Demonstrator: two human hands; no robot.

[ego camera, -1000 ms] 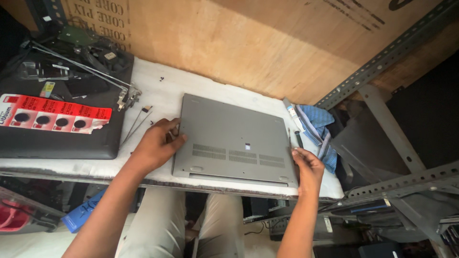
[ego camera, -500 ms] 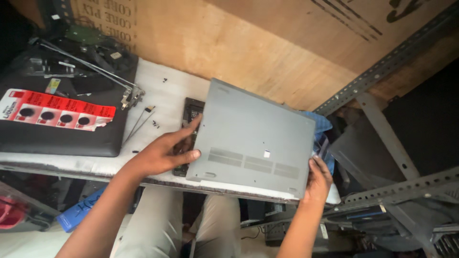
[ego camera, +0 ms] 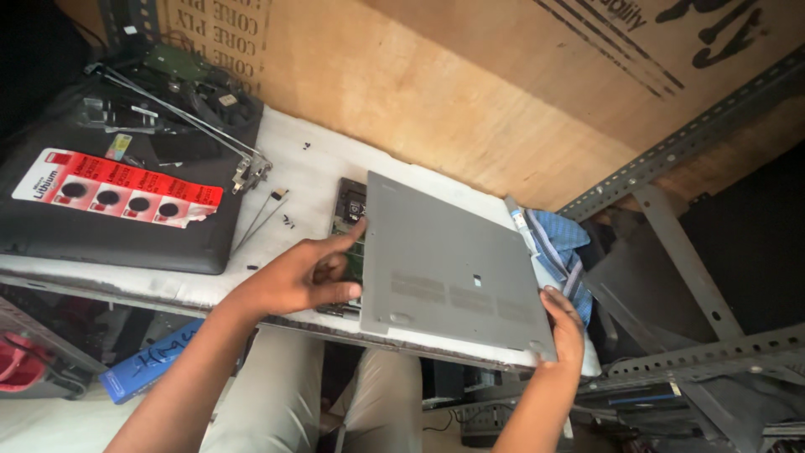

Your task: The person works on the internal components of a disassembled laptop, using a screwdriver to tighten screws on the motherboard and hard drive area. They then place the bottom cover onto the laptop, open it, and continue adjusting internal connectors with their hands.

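Grey metal fills the middle of the view: the laptop bottom cover (ego camera: 453, 268) now stands lifted along its left edge and has slid to the right, where a second ago it lay flat and closed over the body. That shift bares a strip of green circuit board (ego camera: 350, 220) on the left, so the cover looks freed from its seat, though it still rests over most of the machine. The left hand (ego camera: 306, 273) grips the cover's left edge, thumb below and forefinger stretched along the rim. The right hand (ego camera: 563, 323) curls round the near right corner, fingers half closed on it. The cover sits at the near edge of the white tabletop (ego camera: 310, 172), right of a black laptop (ego camera: 101, 231) that carries a red card of coin cells (ego camera: 117, 195). Loose hinges and parts (ego camera: 180, 101) lie at the far left. Most of the board stays hidden under the cover, the small dark bits on the tabletop are too small to tell, and a blue cloth (ego camera: 563, 243) is partly cut off behind the cover's right side.
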